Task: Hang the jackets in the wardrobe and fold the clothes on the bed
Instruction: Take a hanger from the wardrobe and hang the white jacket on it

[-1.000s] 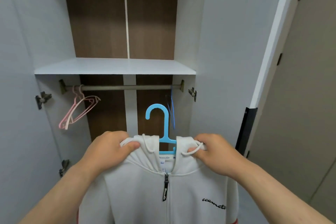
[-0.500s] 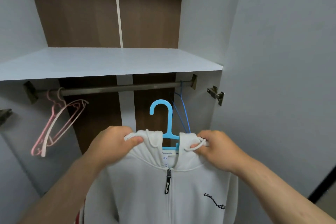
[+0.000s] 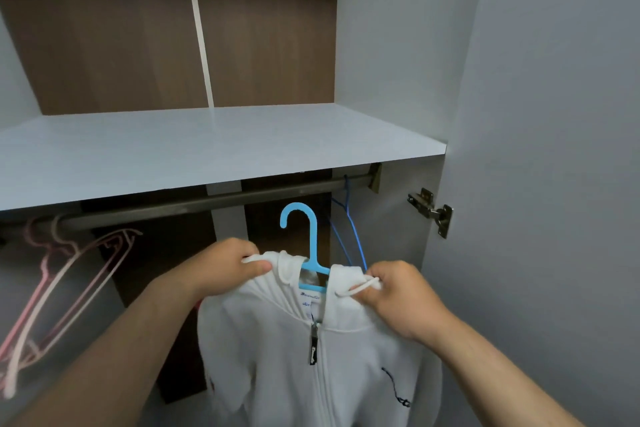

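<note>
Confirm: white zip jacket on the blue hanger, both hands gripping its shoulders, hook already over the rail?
Not quite. In the head view the blue hanger hook sits below the rail, not over it. The rest holds: left hand and right hand grip the shoulders of the white zip jacket.

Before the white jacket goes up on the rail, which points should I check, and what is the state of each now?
1. Jacket on hanger: the white jacket sits on the blue hanger with zip closed. Ok.
2. Grip: left hand and right hand each pinch a shoulder. Ok.
3. Hook on rail: the hook is below the rail, not over it. Not ok yet.
4. Free space on rail: the stretch above the hook is bare; pink hangers hang left, a thin blue hanger right. Ok.
5. Room between shelf and rail for the hook: cannot tell.
</note>
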The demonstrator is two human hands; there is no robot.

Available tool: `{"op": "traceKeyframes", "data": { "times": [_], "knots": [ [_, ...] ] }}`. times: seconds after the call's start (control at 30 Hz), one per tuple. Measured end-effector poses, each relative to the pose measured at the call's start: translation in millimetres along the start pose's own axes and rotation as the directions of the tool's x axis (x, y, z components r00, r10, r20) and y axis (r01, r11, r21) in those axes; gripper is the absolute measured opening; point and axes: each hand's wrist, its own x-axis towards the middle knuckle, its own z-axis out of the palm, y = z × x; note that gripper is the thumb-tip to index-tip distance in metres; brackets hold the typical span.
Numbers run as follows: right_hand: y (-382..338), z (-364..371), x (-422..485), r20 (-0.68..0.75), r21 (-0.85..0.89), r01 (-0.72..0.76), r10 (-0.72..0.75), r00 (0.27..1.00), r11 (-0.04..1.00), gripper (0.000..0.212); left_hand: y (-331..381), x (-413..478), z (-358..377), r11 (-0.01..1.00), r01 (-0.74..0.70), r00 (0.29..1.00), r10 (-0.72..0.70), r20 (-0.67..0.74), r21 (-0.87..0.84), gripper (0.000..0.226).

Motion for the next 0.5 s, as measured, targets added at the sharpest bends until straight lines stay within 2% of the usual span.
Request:
{"op": "traceKeyframes", "data": {
  "times": [0.1, 0.2, 0.27, 0.33, 0.4, 0.5],
  "knots": [
    [2, 9, 23, -0.051, -0.024, -0.04, 0.039, 0.998, 0.999, 0.021, -7, 25, -7, 1.0, -0.004, 0.999, 0.004, -0.051, 0.001, 0.003],
    [7, 12, 44, -0.109, 0.006, -0.123, 0.123, 0.986, 0.992, 0.028, -9, 52, -22, 1.0, -0.019, 0.976, 0.018, -0.217, 0.0, 0.024],
    [7, 13, 57, -0.141, 0.003, -0.171, 0.17, 0.975, 0.985, 0.031, -7, 73, -31, 0.999, 0.001, 0.949, 0.014, -0.316, 0.046, 0.029],
    [6, 16, 68, -0.167, -0.006, -0.209, 0.205, 0.964, 0.978, 0.031, -7, 93, -34, 0.996, 0.058, 0.945, -0.032, -0.324, 0.07, 0.036],
    [3, 21, 77, -0.186, -0.009, -0.235, 0.229, 0.955, 0.972, 0.03, -9, 108, -32, 0.988, 0.087, 0.961, -0.05, -0.273, 0.125, 0.044],
    [-3, 30, 88, -0.22, -0.024, -0.253, 0.242, 0.945, 0.967, 0.029, -13, 126, -29, 0.988, 0.067, 0.966, -0.03, -0.255, 0.138, 0.037]
  ]
}}
